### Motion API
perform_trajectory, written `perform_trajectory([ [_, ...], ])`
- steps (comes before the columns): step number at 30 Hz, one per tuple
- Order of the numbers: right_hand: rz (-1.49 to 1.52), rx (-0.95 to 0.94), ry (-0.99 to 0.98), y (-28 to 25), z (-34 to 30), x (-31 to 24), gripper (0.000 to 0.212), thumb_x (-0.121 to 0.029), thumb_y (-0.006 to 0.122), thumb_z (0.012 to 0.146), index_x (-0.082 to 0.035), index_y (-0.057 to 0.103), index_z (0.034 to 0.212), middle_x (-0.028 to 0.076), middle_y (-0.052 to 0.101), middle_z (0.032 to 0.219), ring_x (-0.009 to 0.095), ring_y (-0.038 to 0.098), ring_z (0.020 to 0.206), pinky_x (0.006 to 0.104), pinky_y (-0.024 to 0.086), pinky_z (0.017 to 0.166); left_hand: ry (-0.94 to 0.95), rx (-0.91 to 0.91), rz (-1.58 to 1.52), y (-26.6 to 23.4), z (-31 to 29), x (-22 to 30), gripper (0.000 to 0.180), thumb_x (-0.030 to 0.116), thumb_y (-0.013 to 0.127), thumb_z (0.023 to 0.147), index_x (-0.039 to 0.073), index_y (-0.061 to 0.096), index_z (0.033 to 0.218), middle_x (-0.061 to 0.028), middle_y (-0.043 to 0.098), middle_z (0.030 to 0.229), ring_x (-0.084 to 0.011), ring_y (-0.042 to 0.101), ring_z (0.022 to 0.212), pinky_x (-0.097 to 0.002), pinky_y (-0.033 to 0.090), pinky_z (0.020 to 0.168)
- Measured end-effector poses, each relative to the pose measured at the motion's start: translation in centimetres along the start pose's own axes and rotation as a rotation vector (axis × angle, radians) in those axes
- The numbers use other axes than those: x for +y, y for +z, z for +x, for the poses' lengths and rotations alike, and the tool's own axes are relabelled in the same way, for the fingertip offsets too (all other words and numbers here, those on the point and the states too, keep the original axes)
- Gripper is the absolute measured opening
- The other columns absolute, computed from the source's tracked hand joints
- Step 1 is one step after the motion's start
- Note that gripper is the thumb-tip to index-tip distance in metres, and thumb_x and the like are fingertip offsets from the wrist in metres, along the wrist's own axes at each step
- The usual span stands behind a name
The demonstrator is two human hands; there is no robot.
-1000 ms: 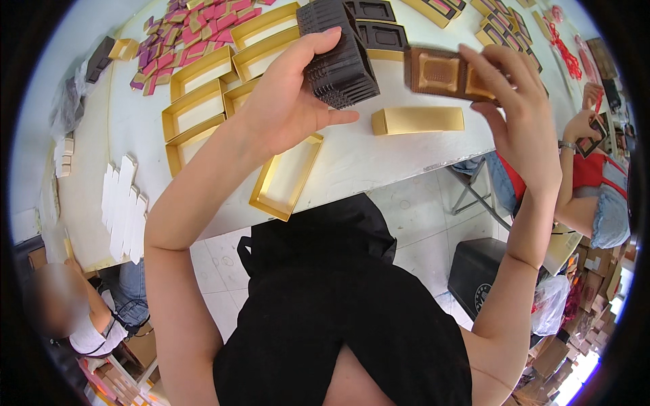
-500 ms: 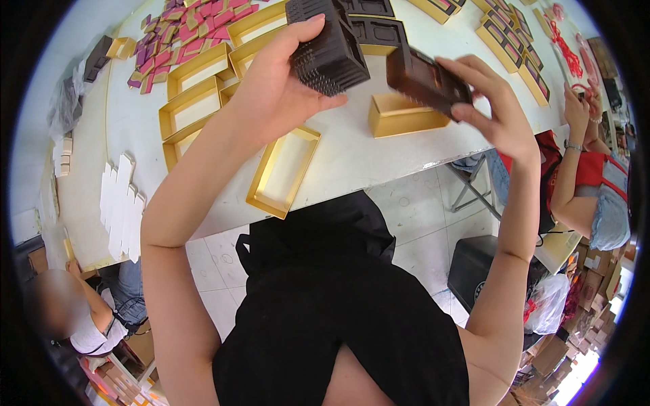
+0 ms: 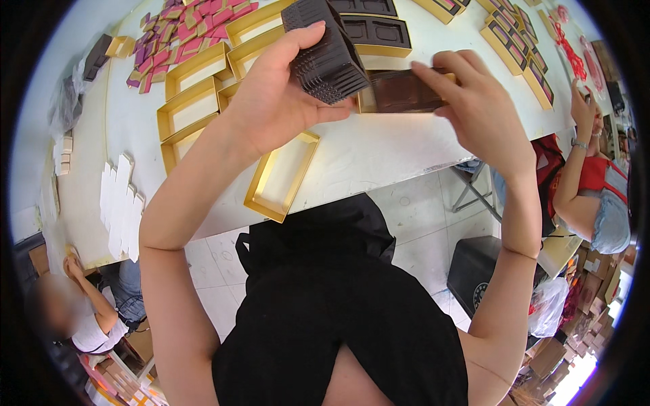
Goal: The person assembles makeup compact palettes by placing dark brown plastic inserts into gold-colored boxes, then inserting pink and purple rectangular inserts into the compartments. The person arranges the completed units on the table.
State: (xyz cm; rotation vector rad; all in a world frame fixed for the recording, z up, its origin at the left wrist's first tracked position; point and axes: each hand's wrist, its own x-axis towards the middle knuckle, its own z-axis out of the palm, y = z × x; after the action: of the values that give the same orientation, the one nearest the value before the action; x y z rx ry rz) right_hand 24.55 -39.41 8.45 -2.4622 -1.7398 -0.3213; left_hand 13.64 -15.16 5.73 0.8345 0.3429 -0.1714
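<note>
My left hand grips a nested stack of dark brown plastic tray inserts, tilted above the table. In my right hand is a single brown tray insert, pinched at its right end. That insert sits at the opening of a gold box, partly inside it; how deep I cannot tell. Just beyond lies another gold box with a dark insert fitted in it. Below my left wrist an open gold box rests by the table's near edge.
Several open gold boxes stand at left, before a heap of pink and purple wrapped pieces. White strips lie at far left. Filled gold boxes and red ribbon are at right. People sit at both sides.
My right hand has brought its tray insert left and onto the gold box, levelling it. The left hand's stack has shifted slightly down at its lower end.
</note>
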Motion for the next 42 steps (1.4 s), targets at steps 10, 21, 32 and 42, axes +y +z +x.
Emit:
perform_trajectory([
  [10,0.233,0.226,0.13,7.3,-1.5,-0.8,0.039,0.009,0.067,0.081,-0.005,0.069,0.117,0.013,0.059,0.135,0.033,0.053,0.13,0.0397,0.053,0.098,0.072,0.01,0.012,0.3,-0.3,-0.1,0.05,0.039,0.045,0.102,0.001,0.049,0.135,-0.0189,0.062,0.125,-0.0329,0.066,0.108,-0.0498,0.056,0.094],
  [21,0.445,0.056,0.015,5.4,-1.5,2.1,0.051,0.018,0.057,0.078,-0.001,0.065,0.125,0.012,0.058,0.139,0.033,0.048,0.136,0.0395,0.046,0.108,0.053,-0.03,0.02,0.3,-0.5,0.4,0.049,0.039,0.046,0.102,0.001,0.05,0.132,-0.0178,0.063,0.122,-0.0329,0.067,0.107,-0.0493,0.057,0.091],
  [32,0.042,0.105,-0.19,5.5,-1.2,2.8,0.04,0.007,0.065,0.066,0.002,0.07,0.106,0.013,0.069,0.115,0.029,0.062,0.119,0.0403,0.052,0.101,0.049,0.031,0.081,0.7,-0.2,0.3,0.047,0.04,0.046,0.102,0.004,0.051,0.133,-0.0157,0.065,0.12,-0.0315,0.068,0.103,-0.0472,0.058,0.088],
  [42,0.7,0.392,0.18,5.1,1.2,-3.3,0.051,-0.022,0.075,0.087,0.003,0.058,0.128,0.015,0.066,0.12,0.035,0.065,0.108,0.0404,0.051,0.098,0.334,-0.032,0.288,0.5,-2.0,0.1,0.045,0.029,0.073,0.091,0.002,0.059,0.124,-0.0071,0.065,0.117,-0.0165,0.061,0.11,-0.0366,0.048,0.099],
])
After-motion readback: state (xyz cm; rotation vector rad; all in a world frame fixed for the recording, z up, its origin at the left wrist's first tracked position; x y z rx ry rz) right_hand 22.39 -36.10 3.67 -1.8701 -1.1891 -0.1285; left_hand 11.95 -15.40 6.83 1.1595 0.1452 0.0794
